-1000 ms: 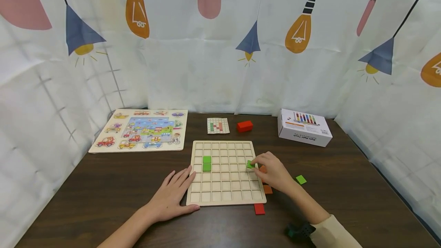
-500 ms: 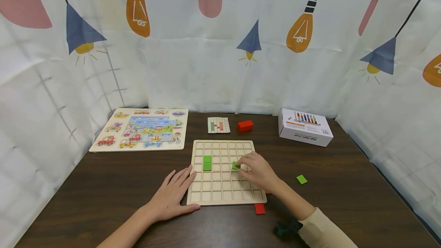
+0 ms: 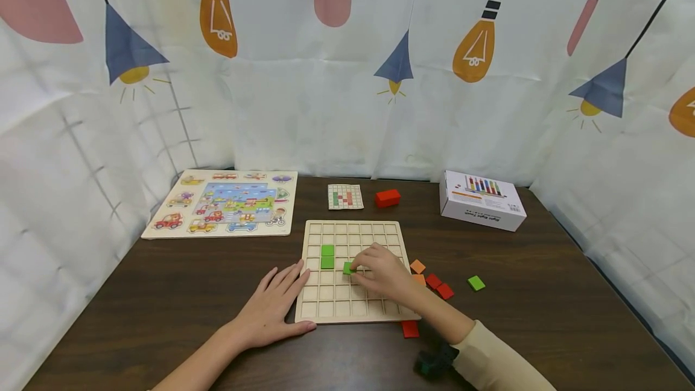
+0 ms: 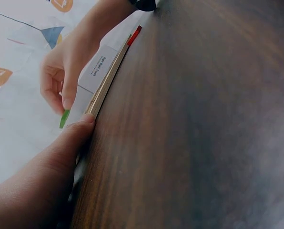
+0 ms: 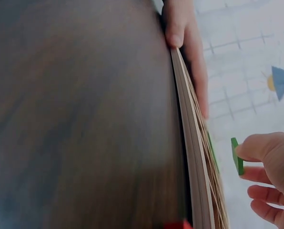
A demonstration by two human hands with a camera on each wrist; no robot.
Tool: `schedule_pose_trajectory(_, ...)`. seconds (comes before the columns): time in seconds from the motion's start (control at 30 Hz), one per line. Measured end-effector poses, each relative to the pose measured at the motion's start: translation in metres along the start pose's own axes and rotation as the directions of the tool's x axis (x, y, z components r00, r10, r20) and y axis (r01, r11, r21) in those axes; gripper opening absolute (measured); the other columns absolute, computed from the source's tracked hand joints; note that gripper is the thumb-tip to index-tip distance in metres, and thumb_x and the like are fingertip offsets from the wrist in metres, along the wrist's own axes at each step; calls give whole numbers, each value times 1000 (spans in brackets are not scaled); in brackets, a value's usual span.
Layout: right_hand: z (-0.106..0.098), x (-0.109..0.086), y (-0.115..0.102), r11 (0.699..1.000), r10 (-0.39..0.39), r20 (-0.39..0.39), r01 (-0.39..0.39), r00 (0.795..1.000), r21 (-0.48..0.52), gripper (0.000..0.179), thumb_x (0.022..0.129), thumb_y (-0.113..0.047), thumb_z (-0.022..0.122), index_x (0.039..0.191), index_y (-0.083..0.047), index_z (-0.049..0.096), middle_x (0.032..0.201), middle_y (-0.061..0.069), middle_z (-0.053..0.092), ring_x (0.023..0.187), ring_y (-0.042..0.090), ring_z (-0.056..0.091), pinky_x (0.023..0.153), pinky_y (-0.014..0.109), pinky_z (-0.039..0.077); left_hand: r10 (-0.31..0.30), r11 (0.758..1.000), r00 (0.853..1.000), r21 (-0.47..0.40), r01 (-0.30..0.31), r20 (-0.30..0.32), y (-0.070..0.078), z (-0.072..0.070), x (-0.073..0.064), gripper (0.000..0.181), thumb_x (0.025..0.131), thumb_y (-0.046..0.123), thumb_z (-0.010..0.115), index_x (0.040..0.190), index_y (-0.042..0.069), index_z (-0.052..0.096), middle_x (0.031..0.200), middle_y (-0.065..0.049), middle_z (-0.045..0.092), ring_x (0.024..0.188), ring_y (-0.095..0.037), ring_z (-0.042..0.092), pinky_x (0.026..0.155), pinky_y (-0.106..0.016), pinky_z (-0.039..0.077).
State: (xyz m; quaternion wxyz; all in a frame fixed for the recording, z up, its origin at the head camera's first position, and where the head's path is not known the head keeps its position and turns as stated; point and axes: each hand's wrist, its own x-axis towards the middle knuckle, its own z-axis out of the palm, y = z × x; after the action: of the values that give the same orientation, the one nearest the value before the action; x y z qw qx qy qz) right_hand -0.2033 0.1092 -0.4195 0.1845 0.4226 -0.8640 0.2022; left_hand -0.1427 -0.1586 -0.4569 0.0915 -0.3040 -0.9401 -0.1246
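Over the board (image 3: 327, 292), I logged the right hand (image 3: 384, 270) pinching a green tile (image 3: 347, 268); the left hand (image 3: 269, 309), fingers extended, touched the board's left edge.

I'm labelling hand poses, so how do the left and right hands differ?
The left hand touches the left edge of the grid board; the right hand is raised above it. The left hand lies spread, holding nothing; the right hand pinches a green tile between thumb and fingers. Both are bare, without gloves.
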Motion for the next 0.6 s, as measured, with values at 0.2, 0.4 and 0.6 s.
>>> schedule_pose_trajectory(0.2, 9, 8, -6, 999, -34, 11, 34, 999, 17, 7, 77, -21, 75, 80, -19, 69, 84, -9, 65, 78, 9, 51, 69, 21, 43, -7, 1000, 1000, -8, 7, 12, 0, -1, 0, 93, 79, 73, 41, 145, 9, 29, 151, -9, 19, 135, -23, 22, 105, -51, 15)
schedule_pose_trajectory(0.4, 18, 14, -11, 997, -76, 27, 76, 997, 4, 5, 77, -20, 74, 79, -19, 70, 82, -9, 66, 77, 8, 52, 69, 21, 42, -10, 1000, 1000, -15, 10, 16, 1, -1, 0, 93, 79, 73, 42, 145, 9, 28, 151, -9, 19, 135, -23, 21, 105, -51, 14)
schedule_pose_trajectory(0.6, 26, 17, -12, 995, -104, 24, 104, 994, 1, 4, 78, -20, 73, 78, -19, 69, 84, -9, 65, 79, 7, 53, 71, 20, 41, -4, 1000, 1000, -17, 4, 0, 1, -1, -1, 92, 79, 72, 43, 144, 9, 30, 150, -9, 20, 134, -23, 23, 104, -51, 15)
